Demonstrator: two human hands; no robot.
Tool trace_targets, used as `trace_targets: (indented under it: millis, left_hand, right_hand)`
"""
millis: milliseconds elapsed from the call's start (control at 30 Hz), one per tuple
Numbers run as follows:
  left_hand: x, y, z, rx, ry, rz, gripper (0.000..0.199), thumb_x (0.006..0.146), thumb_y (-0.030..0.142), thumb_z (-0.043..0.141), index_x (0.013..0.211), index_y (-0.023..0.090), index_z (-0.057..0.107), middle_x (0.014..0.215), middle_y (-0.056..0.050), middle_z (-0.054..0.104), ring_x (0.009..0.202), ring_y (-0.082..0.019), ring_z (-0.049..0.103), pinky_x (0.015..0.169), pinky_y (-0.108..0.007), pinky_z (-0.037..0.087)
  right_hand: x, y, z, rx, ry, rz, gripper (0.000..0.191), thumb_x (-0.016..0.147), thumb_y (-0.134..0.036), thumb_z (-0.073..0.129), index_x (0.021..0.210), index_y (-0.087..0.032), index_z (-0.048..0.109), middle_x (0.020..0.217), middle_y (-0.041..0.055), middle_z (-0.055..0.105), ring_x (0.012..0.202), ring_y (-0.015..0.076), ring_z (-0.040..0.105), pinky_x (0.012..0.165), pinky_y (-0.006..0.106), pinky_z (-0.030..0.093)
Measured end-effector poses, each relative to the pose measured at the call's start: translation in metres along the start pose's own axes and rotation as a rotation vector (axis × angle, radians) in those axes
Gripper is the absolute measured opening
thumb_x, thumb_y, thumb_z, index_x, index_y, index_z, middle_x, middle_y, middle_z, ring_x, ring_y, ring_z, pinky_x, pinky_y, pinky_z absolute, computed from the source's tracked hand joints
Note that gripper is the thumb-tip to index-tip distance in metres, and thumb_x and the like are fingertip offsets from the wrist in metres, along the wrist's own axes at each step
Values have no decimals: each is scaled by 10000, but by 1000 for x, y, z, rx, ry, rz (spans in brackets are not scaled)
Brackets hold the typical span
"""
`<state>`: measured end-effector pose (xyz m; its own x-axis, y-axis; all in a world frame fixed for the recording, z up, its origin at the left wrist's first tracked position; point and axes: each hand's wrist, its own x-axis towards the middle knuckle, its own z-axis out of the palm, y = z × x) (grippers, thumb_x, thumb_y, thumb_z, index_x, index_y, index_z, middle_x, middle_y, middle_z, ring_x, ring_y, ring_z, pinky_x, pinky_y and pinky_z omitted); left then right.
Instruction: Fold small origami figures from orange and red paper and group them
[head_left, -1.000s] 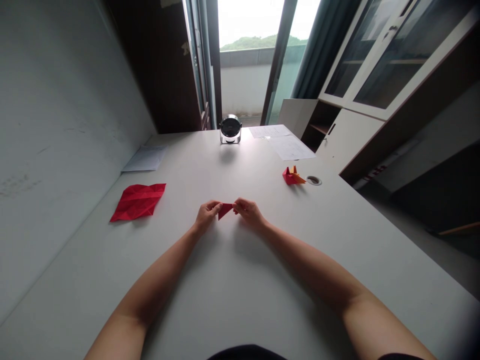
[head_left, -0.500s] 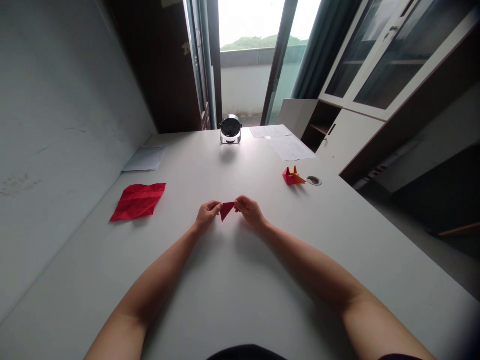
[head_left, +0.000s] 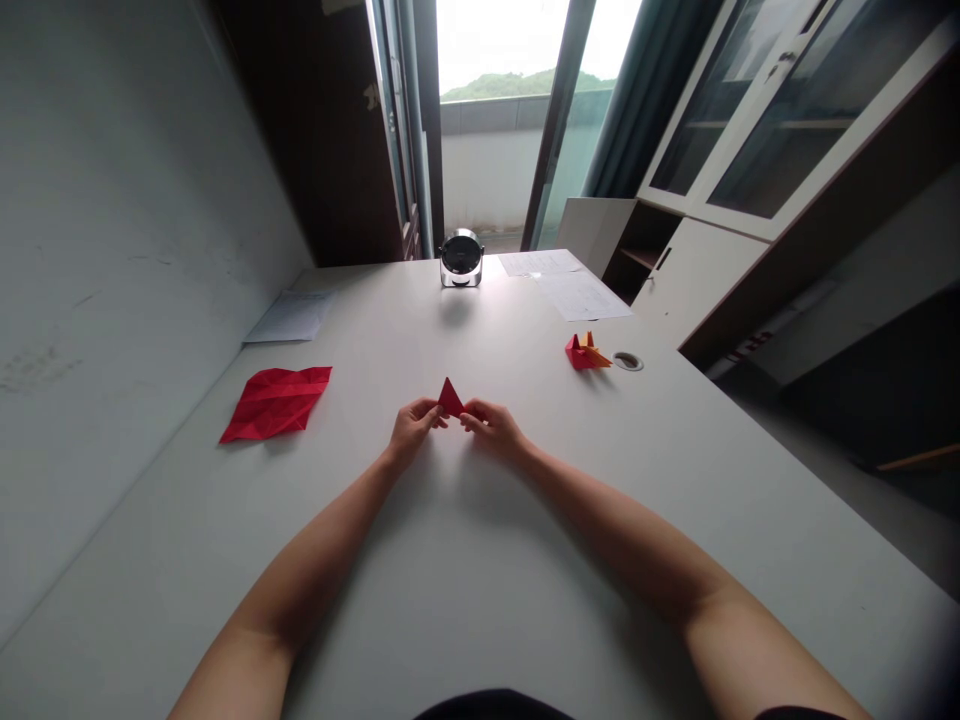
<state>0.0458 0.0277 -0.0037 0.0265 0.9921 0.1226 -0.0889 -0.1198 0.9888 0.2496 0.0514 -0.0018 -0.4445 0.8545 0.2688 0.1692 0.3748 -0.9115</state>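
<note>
A small red folded paper triangle (head_left: pixel 450 397) is held between my two hands above the white table, one corner pointing away from me. My left hand (head_left: pixel 414 422) pinches its left corner between thumb and fingers. At the right corner, my right hand (head_left: pixel 491 422) grips it the same way. To the left lies a creased red paper sheet (head_left: pixel 277 403), opened out on the tabletop. Over on the right sit folded red and orange paper pieces (head_left: pixel 586 351), close together.
The white table (head_left: pixel 480 600) meets a wall on the left. A round black fan-like device (head_left: pixel 461 258) stands at the far edge. Printed sheets (head_left: pixel 581 295) lie back right, and another paper (head_left: pixel 291 316) lies back left. A cable hole (head_left: pixel 628 362) is near the right edge.
The red paper triangle has been turned, so its point faces away from me instead of toward me. Both hands have shifted slightly and still hold its corners.
</note>
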Motion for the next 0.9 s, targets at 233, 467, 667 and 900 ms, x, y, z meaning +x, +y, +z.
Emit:
trace_targets:
  millis: [233,467,667,900]
  left_hand:
    - [1,1,-2,-38,60,-8,386,795,485,761,981,149,724,847,-77,742,691,-163,682,694,-295,496]
    - [1,1,-2,-63,67,-25,390,798,490,758,985,148,730,862,-81,742,697,-159,679,707,-296,506]
    - [1,2,-2,-56,28,-23,389,813,491,745,975,138,728,837,-84,736,706,-169,682,722,-309,511]
    - [0,1,-1,-31,24,-22,380,818,496,738,946,138,723,817,-79,734,700,-170,674,720,-310,504]
  right_hand:
    - [0,1,2,-30,106,-39,237,874,-446,630,953,-224,609,743,5,663,662,152,611,651,285,495]
    - [-2,-5,2,-90,150,-69,196,893,-423,606,907,-229,583,720,2,648,649,152,599,639,284,485]
    - [-3,-4,1,-80,172,-63,215,903,-436,603,857,-228,576,710,11,647,634,161,602,636,295,496]
    - [-2,0,0,-105,204,-61,230,899,-445,608,838,-223,586,727,23,648,659,165,601,596,276,481]
